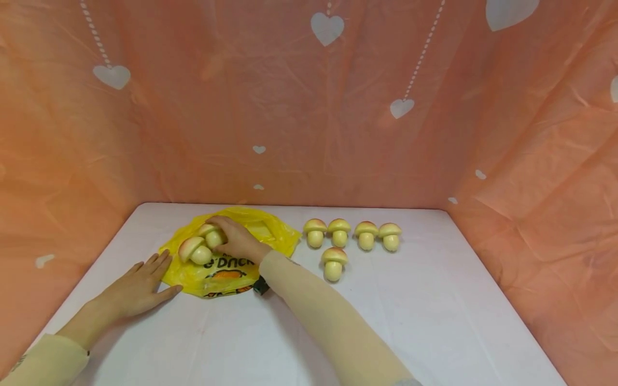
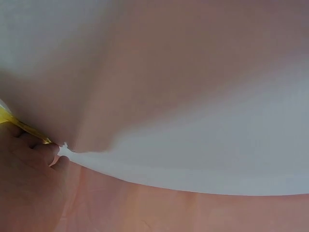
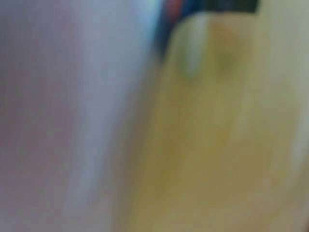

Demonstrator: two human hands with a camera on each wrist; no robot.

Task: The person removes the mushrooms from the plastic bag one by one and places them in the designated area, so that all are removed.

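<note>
On the left of the table a yellow plastic bag (image 1: 277, 228) with black lettering lies spread flat. Over it, my right hand (image 1: 236, 236) grips a pale mushroom-shaped piece (image 1: 212, 236) between thumb and fingers. Another such mushroom (image 1: 195, 251), red-tinged on its cap, lies on the bag just to the left of the held one. My left hand (image 1: 137, 287) rests with fingers extended at the bag's left edge, its fingertips on the yellow plastic (image 2: 29, 129). The right wrist view is badly blurred and mostly yellow.
Several matching mushrooms (image 1: 339, 233) stand in a row to the right of the bag, with one mushroom (image 1: 333, 264) in front of them. A white cloth covers the table (image 1: 434, 321). Orange curtains (image 1: 299, 107) with white hearts enclose the back and sides.
</note>
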